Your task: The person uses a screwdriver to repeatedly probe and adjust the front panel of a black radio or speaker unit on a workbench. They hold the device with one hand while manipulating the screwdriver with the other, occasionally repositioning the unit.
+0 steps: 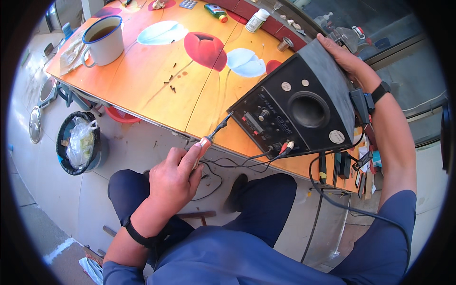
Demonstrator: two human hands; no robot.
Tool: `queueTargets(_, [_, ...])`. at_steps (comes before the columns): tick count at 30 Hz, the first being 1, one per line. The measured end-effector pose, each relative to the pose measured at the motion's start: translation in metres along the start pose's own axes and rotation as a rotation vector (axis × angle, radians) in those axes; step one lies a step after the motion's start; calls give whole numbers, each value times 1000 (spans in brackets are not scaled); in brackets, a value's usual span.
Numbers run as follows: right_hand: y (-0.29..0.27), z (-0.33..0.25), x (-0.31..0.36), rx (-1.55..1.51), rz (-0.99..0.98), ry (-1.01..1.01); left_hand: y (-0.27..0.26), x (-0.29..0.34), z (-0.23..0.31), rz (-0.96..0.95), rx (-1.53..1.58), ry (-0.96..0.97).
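Note:
A black speaker box (270, 116) sits tilted on the painted table (156, 102), its rear panel with a round port, knob and sockets turned toward me. My right hand (339, 54) grips its far upper edge, the fingers laid along the grey side. In my left hand (175, 173), closed around the handle, is a screwdriver (218, 128) with a dark shaft. Its tip reaches the left corner of the speaker's rear panel; whether it sits in a screw there I cannot tell. Several small dark screws (172, 88) lie loose on the table, left of the speaker.
Cables with red and white plugs (287, 146) run from the speaker past the table's near edge. An enamel mug (105, 42) stands at the left. A white bottle (257, 21) is at the back. Tools (322, 168) lie at the right, and a bin (78, 142) stands on the floor.

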State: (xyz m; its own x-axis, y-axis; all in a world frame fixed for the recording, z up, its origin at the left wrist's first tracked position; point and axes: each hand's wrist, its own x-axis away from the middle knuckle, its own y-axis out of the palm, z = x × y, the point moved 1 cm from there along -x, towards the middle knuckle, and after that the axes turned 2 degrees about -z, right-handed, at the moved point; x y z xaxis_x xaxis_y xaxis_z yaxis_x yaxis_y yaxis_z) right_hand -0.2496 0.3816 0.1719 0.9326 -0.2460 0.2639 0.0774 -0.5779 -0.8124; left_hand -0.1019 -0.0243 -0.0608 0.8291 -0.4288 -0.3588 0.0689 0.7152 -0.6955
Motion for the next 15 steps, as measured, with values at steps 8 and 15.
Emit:
queueTargets(8, [-6,10,-6,-4,-39,3,4,-6,-2,21,547,-197])
queueTargets(15, [-9,10,-7,23,-72,19,-10,-10,1,-25,354,-267])
